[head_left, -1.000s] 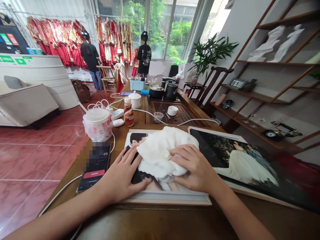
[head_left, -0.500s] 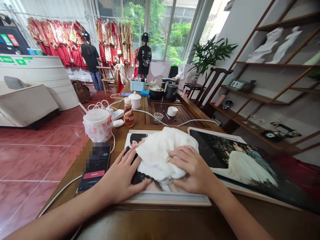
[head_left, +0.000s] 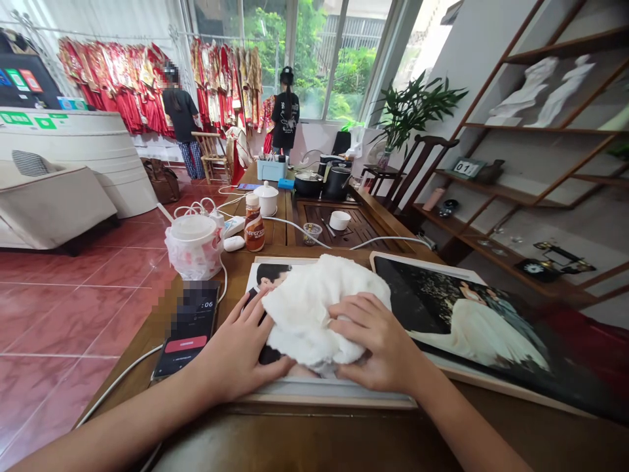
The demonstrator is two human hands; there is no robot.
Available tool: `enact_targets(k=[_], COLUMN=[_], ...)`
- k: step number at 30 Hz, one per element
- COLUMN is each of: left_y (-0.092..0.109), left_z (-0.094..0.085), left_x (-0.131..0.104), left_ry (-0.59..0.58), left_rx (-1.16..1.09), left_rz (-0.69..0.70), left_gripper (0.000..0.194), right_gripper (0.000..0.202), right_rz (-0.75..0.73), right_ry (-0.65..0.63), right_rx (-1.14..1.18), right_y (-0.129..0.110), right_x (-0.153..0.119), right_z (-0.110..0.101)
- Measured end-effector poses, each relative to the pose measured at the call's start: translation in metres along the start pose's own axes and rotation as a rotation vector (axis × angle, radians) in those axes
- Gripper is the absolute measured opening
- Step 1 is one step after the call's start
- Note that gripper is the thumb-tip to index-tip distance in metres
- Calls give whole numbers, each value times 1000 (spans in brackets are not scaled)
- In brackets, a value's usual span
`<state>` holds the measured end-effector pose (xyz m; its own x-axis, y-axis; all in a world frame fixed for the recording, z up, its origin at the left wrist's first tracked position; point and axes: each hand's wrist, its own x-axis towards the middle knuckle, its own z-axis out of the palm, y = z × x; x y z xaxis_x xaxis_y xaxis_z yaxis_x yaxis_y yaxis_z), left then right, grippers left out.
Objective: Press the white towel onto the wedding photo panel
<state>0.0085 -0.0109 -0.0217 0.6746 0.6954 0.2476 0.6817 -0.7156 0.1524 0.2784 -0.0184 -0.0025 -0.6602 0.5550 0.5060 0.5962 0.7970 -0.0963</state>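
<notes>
A bunched white cloth lies over a framed photo, hiding most of the picture. My right hand has its fingers curled into the cloth's right side and presses it on the photo. Spread fingers of my left hand rest on the photo's left part, beside the cloth's edge, holding nothing. To the right, a second framed photo shows a white gown on a dark ground.
On the wooden table, a phone with a cable is left of my left hand. Beyond are a wrapped tub, a brown bottle, and a white cup. Two people stand by garment racks.
The cloth has shifted slightly toward me over the photo's lower part, with my right hand on it. My left hand has stayed nearly in place.
</notes>
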Motion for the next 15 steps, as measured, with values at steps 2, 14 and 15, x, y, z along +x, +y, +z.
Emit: enact_targets(k=[2,14,15], left_y=[-2,-1,-3], left_z=[2,2,3], left_x=[0,0,0], left_ry=[-28,-27,-35], left_rx=[7,2,2], left_rz=[15,7,19], left_gripper=[83,81,84], right_gripper=[28,26,26], right_rz=[-29,-34,-49], right_ry=[-12,20,13], right_rx=[30,-13,1], right_y=[-4,-3,-5], right_x=[1,0,0], right_z=[1,2,2])
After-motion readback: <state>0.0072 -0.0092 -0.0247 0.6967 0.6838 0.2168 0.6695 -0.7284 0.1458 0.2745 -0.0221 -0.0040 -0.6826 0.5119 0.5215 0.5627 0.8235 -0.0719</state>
